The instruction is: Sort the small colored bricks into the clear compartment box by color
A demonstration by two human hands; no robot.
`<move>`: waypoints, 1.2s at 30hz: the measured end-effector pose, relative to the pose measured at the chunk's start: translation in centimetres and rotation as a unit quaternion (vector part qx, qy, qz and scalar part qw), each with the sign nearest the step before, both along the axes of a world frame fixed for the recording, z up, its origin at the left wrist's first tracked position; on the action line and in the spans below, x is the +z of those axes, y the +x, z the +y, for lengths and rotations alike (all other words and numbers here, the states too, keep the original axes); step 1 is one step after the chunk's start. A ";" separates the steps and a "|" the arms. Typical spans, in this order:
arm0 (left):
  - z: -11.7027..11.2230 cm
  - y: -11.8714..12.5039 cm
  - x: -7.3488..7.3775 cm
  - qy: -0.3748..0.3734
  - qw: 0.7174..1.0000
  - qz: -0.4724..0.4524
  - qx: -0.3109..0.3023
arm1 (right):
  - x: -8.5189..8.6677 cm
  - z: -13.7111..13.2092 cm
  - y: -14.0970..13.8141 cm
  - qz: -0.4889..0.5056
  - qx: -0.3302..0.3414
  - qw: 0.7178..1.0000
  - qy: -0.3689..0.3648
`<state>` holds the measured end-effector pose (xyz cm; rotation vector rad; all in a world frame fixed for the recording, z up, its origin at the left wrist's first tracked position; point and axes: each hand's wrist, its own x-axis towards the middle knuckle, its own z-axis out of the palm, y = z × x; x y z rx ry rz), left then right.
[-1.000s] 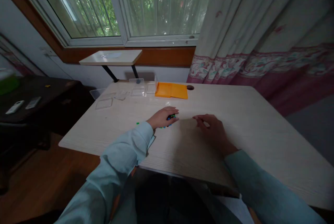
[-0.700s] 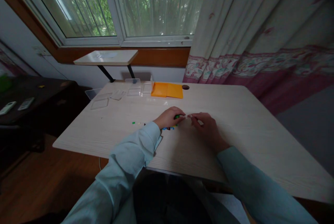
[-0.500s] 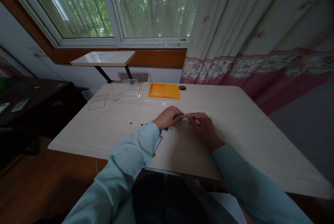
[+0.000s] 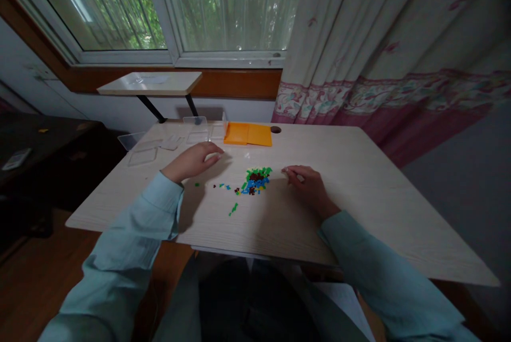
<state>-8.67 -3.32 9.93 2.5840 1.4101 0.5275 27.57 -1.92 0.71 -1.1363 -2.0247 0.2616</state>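
A heap of tiny green, brown, blue and yellow plastic pieces (image 4: 255,183) lies at the middle of the table. My left hand (image 4: 197,160) hovers to the left of the heap, its fingers stretched out and nothing visible in them. To the right of the heap, my right hand (image 4: 307,185) is closed in a pinch of thumb and forefinger. Whatever may be at its fingertips is too small to name. A short green strip (image 4: 233,208) rests nearer the front edge, and several loose bits trail left from the heap, with a green piece (image 4: 197,184) at the far end.
At the back of the wooden table (image 4: 379,214) lie an orange tray-like item (image 4: 247,134) and clear plastic cases (image 4: 142,156). A cable hole (image 4: 275,130) is beside the orange item. Behind them stands a small raised shelf (image 4: 151,84) on black legs.
My left hand has moved left, away from my right hand, uncovering the heap and the green strip. My right hand stays in nearly the same place, still pinched. The view has shifted slightly.
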 end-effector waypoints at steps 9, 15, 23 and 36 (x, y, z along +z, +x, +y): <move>-6.6 -4.4 -7.1 -0.017 0.996 -0.067 0.063 | -0.3 -0.2 -0.1 -0.011 -0.011 1.000 -0.011; -7.3 -2.1 -9.8 0.012 0.984 -0.147 0.101 | -0.5 -0.1 -0.1 -0.018 -0.011 1.000 -0.010; -6.2 2.7 -9.0 -0.008 0.990 -0.130 0.058 | 0.0 -0.3 -0.3 -0.016 -0.014 1.000 -0.020; -3.3 8.3 -9.7 -0.005 0.998 -0.049 -0.031 | 0.5 -0.5 -0.5 -0.026 -0.010 0.999 -0.032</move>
